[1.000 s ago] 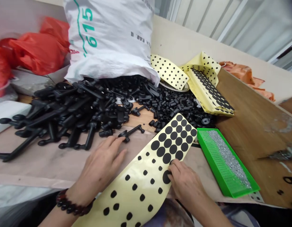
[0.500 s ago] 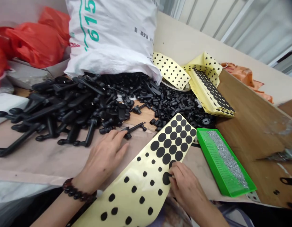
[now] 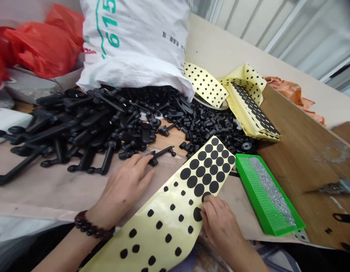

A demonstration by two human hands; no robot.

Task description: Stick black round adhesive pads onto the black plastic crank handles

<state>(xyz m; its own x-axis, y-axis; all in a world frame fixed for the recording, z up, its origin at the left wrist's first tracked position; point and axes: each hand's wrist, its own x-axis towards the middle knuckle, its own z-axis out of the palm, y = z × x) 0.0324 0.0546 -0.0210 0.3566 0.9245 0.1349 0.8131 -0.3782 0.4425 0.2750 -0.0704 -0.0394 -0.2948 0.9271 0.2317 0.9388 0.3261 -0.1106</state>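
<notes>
Black dots on one yellow sheet; right hand pinches it, left hand lies open.

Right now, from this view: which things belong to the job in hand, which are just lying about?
In the job: left hand, right hand, yellow sheet of black adhesive dots, loose black plastic part.
Lying about: white woven sack, red plastic bags, green perforated tray.

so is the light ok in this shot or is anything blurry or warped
In the head view the light is soft and even, with no hard shadows. The yellow sheet of black dots shows a mild sheen, the pale slatted panels look washed out and hazy, the red plastic bags smear slightly, and the wide lens curves the frame edges.
</notes>
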